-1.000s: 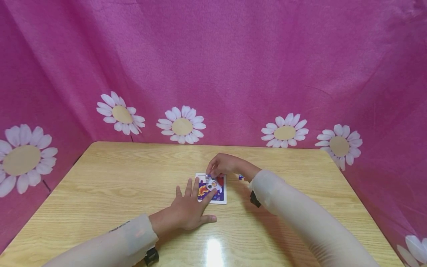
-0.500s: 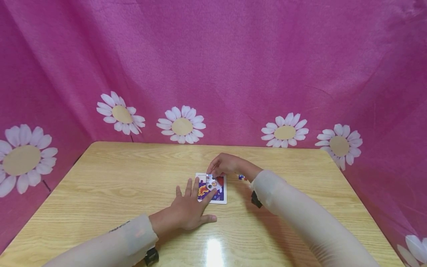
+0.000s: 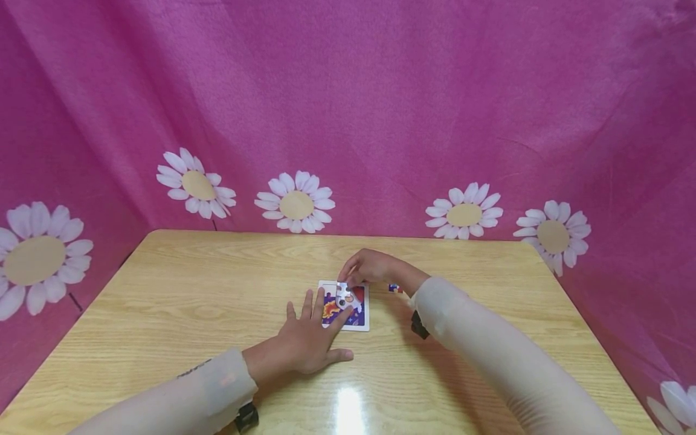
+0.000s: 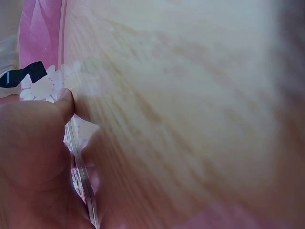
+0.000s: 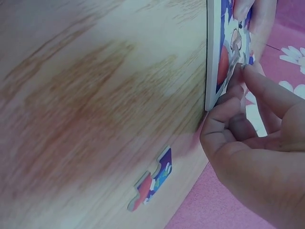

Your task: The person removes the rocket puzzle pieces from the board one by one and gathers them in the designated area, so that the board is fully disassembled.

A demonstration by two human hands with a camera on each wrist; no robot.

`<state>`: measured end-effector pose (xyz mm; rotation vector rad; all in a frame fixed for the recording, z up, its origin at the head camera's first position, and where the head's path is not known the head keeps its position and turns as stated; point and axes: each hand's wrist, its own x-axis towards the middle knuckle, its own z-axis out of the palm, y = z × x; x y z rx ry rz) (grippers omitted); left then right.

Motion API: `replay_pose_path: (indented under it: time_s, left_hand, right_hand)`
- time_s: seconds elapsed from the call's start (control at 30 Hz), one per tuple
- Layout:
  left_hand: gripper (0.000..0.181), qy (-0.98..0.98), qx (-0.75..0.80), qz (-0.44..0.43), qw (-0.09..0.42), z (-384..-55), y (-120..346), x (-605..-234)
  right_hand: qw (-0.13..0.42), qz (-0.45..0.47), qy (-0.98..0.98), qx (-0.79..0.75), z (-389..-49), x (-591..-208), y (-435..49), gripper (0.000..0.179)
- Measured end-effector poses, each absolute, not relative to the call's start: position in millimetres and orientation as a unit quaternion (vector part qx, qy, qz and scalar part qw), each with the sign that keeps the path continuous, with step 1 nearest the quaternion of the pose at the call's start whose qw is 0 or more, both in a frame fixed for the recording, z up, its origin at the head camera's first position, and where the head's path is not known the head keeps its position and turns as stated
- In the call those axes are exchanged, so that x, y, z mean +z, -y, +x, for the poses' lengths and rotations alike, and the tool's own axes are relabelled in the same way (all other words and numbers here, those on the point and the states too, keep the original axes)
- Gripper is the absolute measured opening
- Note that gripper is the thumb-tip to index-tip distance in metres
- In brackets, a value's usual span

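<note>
1. Pinched by the right hand (image 3: 371,267): a glossy jigsaw piece (image 3: 343,290), over the square white-rimmed puzzle board (image 3: 367,311), lower centre of the frame.
2. Its left edge is overlapped by the splayed left hand (image 3: 309,339).
3. Flanked widely by yellow wooden tabletop (image 3: 217,290).

The left arm (image 3: 168,396), pale-sleeved, runs in from the lower left of the head view to a bare left wrist (image 3: 263,364). The left grip (image 3: 307,344), left of the lower middle of that frame, lies palm down, its fingers straight and spread toward the top, its thumb pointing right. The right arm (image 3: 505,356), likewise pale-sleeved, slants up from the lower right, and the right wrist (image 3: 408,276) leads leftward. The right grip (image 3: 370,267), just below and right of centre, pinches with its digits pointing down to the left; in the right wrist view it fills the lower right, some digits bent.
</note>
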<state>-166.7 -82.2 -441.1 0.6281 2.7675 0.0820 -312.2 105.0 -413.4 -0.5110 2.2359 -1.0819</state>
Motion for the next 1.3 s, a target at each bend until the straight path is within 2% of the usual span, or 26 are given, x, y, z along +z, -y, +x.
replay_pose_path:
  time_s: [1.3]
  left_hand:
    - [0.087,-0.963,0.02,0.22,0.152,-172,82,-449]
  right_hand:
    - [0.309,-0.159,-0.801,-0.487,-312,-414,-151,0.02]
